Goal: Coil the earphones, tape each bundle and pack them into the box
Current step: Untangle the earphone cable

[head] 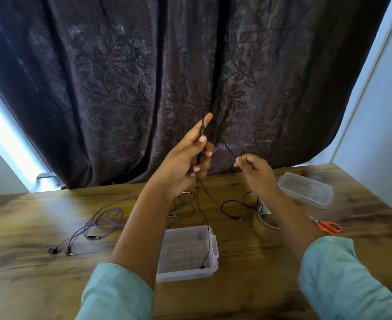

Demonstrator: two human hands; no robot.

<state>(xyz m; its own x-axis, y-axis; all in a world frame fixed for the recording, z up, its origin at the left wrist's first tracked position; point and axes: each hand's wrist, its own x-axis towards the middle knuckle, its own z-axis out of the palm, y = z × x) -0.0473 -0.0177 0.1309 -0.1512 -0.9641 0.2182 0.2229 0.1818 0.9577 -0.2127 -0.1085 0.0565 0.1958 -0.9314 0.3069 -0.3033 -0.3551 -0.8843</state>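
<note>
Hands: two in view, both raised above the worktop (40,285), behind the box (187,252).

Left hand (190,155): forefinger pointing up, other fingers curled; the cable of the black earphones (228,150) runs along the forefinger and down through the grip.

Right hand (255,168): thumb and forefinger pinch the same cable; remaining fingers curled in.

Earphones, three sets counted:
- Black set: held between both hands. One strand hangs down across the box, its earbud lying at the near right corner inside. A second strand loops on the worktop behind and right of the box, ending in a plug.
- Blue earphones (108,220): loose and uncoiled on the worktop, left of the box.
- Third, greyish set (183,205): just behind the box, partly hidden by the left forearm; detail unclear.

Box: one, clear plastic, open. Whether it holds anything besides the earbud cannot be told.

Lid (306,189): one, clear, behind and well right of the box.

Tape roll (265,221): one, right of the box, partly covered by the right forearm.

Scissors (327,227): one pair, orange-handled, right of the box beyond the tape roll.
</note>
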